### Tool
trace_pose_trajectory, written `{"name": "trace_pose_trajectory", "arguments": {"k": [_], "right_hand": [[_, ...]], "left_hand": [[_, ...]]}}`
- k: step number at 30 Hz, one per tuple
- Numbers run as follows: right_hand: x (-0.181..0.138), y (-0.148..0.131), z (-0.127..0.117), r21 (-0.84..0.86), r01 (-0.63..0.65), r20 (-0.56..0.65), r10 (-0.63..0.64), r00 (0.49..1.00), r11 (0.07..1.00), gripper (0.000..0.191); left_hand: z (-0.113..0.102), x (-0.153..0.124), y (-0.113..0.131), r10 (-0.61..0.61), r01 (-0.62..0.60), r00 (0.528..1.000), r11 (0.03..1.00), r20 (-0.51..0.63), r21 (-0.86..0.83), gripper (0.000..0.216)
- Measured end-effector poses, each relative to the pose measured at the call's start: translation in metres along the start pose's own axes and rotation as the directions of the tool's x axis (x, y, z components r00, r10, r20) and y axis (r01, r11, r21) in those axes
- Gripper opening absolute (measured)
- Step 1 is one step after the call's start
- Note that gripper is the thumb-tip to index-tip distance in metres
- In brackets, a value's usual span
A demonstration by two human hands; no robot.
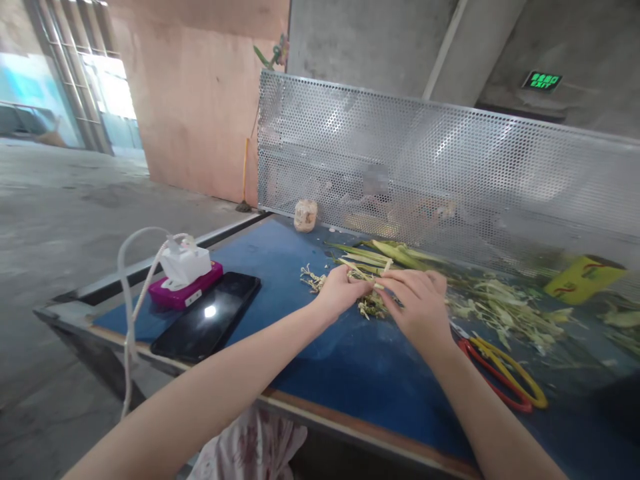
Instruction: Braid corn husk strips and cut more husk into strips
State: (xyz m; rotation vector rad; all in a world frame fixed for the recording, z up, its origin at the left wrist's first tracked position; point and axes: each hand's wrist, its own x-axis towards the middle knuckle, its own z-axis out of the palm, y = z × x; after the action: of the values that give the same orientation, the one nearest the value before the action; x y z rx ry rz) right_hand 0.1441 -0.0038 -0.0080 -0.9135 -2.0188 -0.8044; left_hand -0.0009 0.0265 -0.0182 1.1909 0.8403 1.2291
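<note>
My left hand (pixel 345 290) has its fingers closed on a pale plant strip (pixel 379 285) above the blue tabletop. Meeting it from the right, my right hand (pixel 417 300) pinches the same strip between thumb and fingers. Under and behind the hands lie small yellowish plant bits (pixel 370 307) and long green-yellow leaf strips (pixel 400 253). A little pile of pale curled pieces (pixel 313 279) sits left of my left hand. Scissors (pixel 500 373) with red and yellow handles rest beside my right forearm, their blades partly hidden by it.
A black phone (pixel 207 317) and a purple power strip (pixel 186 290) with a white plug and cables occupy the table's left. A perforated metal panel (pixel 425 160) stands along the back. To the right are shredded leaves (pixel 510 310) and a yellow roll-like object (pixel 584 279).
</note>
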Motion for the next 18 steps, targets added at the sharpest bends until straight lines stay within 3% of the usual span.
{"name": "trace_pose_trajectory", "arguments": {"k": [9,18], "right_hand": [[-0.0021,-0.0018,0.0040,0.076,-0.043,0.030,0.041,0.999,0.996,0.014],[-0.0030,-0.0007,0.0098,0.141,-0.133,0.065,0.125,0.990,0.981,0.014]], "left_hand": [[0.0006,0.0016,-0.0005,0.000,0.000,1.000,0.999,-0.005,-0.036,0.019],[0.0038,-0.0011,0.0017,-0.004,0.003,1.000,0.997,-0.013,-0.081,0.020]]}}
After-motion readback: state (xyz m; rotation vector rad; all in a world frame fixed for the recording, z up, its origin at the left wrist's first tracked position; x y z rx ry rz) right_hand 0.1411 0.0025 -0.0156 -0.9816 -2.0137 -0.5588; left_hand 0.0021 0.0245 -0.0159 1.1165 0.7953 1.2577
